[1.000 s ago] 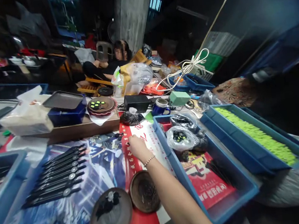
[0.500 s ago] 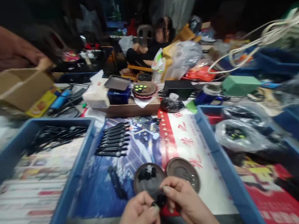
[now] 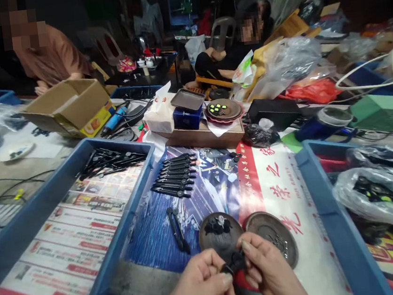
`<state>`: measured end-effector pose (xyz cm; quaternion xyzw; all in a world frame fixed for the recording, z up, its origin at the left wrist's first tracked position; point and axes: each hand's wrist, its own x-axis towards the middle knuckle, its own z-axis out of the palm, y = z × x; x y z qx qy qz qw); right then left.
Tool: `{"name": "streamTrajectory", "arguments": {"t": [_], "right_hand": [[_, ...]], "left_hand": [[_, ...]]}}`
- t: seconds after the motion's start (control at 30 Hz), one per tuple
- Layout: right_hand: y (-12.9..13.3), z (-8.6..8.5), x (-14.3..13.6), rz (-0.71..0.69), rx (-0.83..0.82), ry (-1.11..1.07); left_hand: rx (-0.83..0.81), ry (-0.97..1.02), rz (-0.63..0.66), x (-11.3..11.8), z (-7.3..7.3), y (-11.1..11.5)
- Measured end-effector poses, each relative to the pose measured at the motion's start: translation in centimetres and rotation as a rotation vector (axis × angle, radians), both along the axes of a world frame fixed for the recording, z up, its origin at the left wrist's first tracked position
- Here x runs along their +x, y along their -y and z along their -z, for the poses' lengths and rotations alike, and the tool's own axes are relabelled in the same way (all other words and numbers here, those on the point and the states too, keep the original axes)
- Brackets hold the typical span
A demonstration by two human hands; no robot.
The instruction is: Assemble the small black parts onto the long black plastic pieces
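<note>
Steadying is best done gently: the small black piece (image 3: 237,261) is pinched by the left hand (image 3: 197,285) and right hand (image 3: 271,264).

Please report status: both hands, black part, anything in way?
Left hand, right hand: both pinching black part. Dishes just beyond. Nothing visibly blocking.

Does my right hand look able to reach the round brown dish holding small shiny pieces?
Likely yes: the round brown dish lies open just beyond your right hand, though that hand grips a small black part.
</note>
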<state>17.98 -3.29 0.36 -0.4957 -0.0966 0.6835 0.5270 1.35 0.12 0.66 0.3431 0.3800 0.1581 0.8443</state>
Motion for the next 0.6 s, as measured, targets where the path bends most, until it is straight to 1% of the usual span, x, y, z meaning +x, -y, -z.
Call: {"name": "streamTrajectory", "arguments": {"t": [0.1, 0.17, 0.27, 0.33, 0.4, 0.5, 0.6], "right_hand": [[0.0, -0.2, 0.1, 0.034, -0.008, 0.027], [0.0, -0.3, 0.1, 0.041, -0.011, 0.085], [0.2, -0.3, -0.1, 0.001, -0.027, 0.188], [0.4, -0.2, -0.3, -0.04, -0.042, 0.218], [0.5, -0.1, -0.6, -0.054, -0.066, 0.197], [0.5, -0.3, -0.8, -0.034, -0.105, 0.129], [0.6, -0.6, -0.8, -0.02, -0.115, 0.115]], "left_hand": [[-0.014, -0.006, 0.003, 0.0, 0.1, 0.0], [-0.017, -0.006, 0.01, 0.1, -0.2, -0.1], [-0.013, -0.012, 0.035, 0.3, -0.9, -0.2], [-0.02, -0.029, 0.05, 0.4, -1.3, -0.3], [-0.026, -0.05, 0.06, 0.5, -1.5, -0.2], [-0.012, -0.085, 0.064, 0.5, -1.6, 0.0], [0.011, -0.114, 0.066, 0.6, -1.6, 0.1]]}}
